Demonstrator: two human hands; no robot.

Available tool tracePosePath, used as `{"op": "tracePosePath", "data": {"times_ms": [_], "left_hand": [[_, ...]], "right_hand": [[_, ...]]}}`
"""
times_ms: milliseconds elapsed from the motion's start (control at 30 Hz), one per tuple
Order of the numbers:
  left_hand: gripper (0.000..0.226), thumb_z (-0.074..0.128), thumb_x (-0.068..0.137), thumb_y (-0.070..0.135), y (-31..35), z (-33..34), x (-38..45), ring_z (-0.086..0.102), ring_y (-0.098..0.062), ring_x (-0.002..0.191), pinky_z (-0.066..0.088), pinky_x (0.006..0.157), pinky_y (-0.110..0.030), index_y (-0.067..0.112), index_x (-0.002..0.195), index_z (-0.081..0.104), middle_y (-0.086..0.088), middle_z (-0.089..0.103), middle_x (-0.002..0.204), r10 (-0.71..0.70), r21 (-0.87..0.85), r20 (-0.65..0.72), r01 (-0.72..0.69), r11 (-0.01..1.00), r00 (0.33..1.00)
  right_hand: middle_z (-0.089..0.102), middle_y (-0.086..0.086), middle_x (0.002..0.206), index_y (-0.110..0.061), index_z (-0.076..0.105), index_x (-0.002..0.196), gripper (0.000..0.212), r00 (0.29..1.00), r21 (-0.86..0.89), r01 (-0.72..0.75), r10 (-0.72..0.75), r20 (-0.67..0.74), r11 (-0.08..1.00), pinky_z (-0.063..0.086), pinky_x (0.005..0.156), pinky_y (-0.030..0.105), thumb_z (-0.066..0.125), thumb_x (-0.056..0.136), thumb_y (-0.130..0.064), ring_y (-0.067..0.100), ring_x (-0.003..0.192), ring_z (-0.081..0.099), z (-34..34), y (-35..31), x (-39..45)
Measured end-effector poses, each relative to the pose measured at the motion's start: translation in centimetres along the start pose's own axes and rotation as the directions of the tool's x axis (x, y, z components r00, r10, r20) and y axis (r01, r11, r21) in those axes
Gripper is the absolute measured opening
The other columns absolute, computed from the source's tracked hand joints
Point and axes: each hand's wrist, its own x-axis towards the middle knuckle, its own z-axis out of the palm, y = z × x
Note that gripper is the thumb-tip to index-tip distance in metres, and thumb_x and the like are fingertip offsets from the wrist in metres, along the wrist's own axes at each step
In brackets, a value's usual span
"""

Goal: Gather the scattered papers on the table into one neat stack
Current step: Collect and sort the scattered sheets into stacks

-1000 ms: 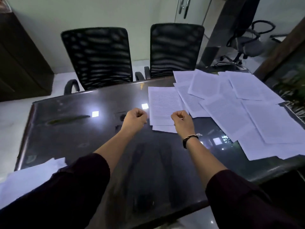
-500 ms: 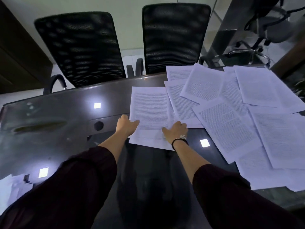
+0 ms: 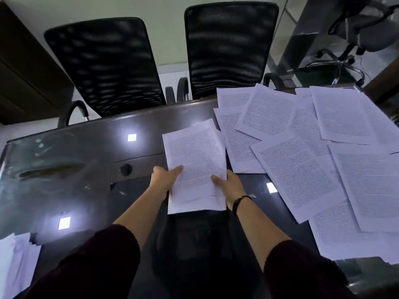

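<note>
scattered papers (image 3: pixel 302 169) right on table (image 3: pixel 75 169), chairs (image 3: pixel 108 67) behind

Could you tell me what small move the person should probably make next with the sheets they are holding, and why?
Probably carry the held sheets right and lay them on the nearest loose page. Both the left hand and right hand grip their near edge, and many scattered papers lie overlapping on the table to the right, ungathered.

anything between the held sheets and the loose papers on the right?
Nothing visible. Both hands, left hand and right hand, hold the sheets directly beside the scattered papers; only bare table lies around them.
</note>
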Motion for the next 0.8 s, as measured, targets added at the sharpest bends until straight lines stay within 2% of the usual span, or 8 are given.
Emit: {"op": "tracePosePath", "data": {"times_ms": [67,167,300,433,533,633,733,800], "left_hand": [[0.064,0.092,0.076,0.027,-1.4,-0.9,-0.7,0.074,-0.034,0.103,0.060,0.092,-0.051,-0.002,0.126,0.063,-0.014,0.074,0.124,-0.062,-0.202,0.116,0.085,0.976,0.991],[0.030,0.084,0.085,0.006,-3.5,-2.0,-2.5,0.075,-0.029,0.097,0.061,0.089,-0.048,0.005,0.113,0.073,-0.009,0.078,0.112,-0.015,-0.233,0.109,0.040,0.972,0.994],[0.030,0.089,0.080,0.008,-4.7,-2.7,-4.1,0.077,-0.020,0.090,0.060,0.067,-0.032,0.012,0.106,0.074,0.002,0.080,0.100,0.088,-0.266,0.062,-0.069,0.962,0.994],[0.022,0.085,0.088,0.025,-5.4,-3.1,-4.6,0.077,-0.020,0.089,0.061,0.069,-0.035,0.019,0.105,0.073,0.004,0.079,0.098,0.110,-0.210,0.002,-0.107,0.972,0.994],[0.014,0.071,0.099,0.031,-6.4,-3.7,-4.0,0.077,-0.024,0.093,0.063,0.085,-0.045,0.018,0.101,0.075,-0.002,0.080,0.102,0.074,-0.181,-0.019,-0.076,0.981,0.997],[0.018,0.065,0.103,0.030,-7.2,-4.4,-3.8,0.077,-0.026,0.094,0.061,0.092,-0.048,0.014,0.101,0.075,-0.002,0.080,0.101,0.057,-0.144,-0.013,-0.059,0.988,0.998],[0.029,0.058,0.106,0.034,-7.5,-5.2,-3.6,0.073,-0.028,0.094,0.060,0.093,-0.049,0.009,0.102,0.071,-0.006,0.077,0.102,0.094,-0.032,-0.043,-0.095,0.995,0.995],[0.041,0.050,0.106,0.043,-7.7,-5.9,-3.3,0.065,-0.027,0.084,0.056,0.083,-0.046,0.008,0.094,0.066,-0.011,0.070,0.094,0.105,-0.007,-0.074,-0.105,0.994,0.992]], "right_hand": [[0.075,0.006,0.115,-0.012,0.066,0.116,0.026,0.997,-0.013,-0.004,0.005,0.083,1.000,0.058,0.095,0.043,0.074,0.092,-0.017,0.024,0.105,0.072,-0.6,0.7,-0.9],[0.067,-0.002,0.110,-0.016,0.059,0.115,0.039,0.998,-0.319,0.060,-0.065,-0.007,0.946,0.055,0.083,0.031,0.080,0.087,-0.032,0.015,0.099,0.065,-1.1,1.2,-1.7],[0.066,-0.004,0.100,-0.015,0.064,0.104,0.028,0.974,-0.535,0.128,-0.207,-0.091,0.835,0.045,0.070,0.026,0.081,0.084,-0.024,0.016,0.090,0.062,-1.1,0.4,-2.0],[0.060,-0.002,0.078,-0.018,0.053,0.078,0.023,0.956,-0.682,0.173,-0.288,-0.058,0.711,0.038,0.055,0.027,0.072,0.092,-0.023,0.020,0.073,0.057,-0.9,-0.2,-2.9],[0.058,0.001,0.075,-0.020,0.046,0.078,0.025,0.937,-0.813,0.208,-0.351,0.005,0.543,0.037,0.059,0.031,0.059,0.099,-0.021,0.028,0.074,0.057,-1.9,-1.2,-3.7],[0.070,0.009,0.090,-0.014,0.061,0.098,0.009,0.905,-0.887,0.251,-0.418,0.073,0.388,0.045,0.065,0.034,0.054,0.096,-0.009,0.035,0.084,0.064,-3.7,-5.0,-4.2],[0.072,0.004,0.095,-0.015,0.064,0.101,0.022,0.850,-0.899,0.399,-0.441,0.289,0.181,0.044,0.071,0.034,0.050,0.092,0.000,0.032,0.089,0.064,-5.0,-11.3,-4.8],[0.069,0.003,0.095,-0.016,0.066,0.100,0.030,0.795,-0.866,0.501,-0.399,0.457,0.005,0.043,0.074,0.035,0.049,0.089,0.006,0.028,0.091,0.061,-4.9,-15.8,-5.5]]}}
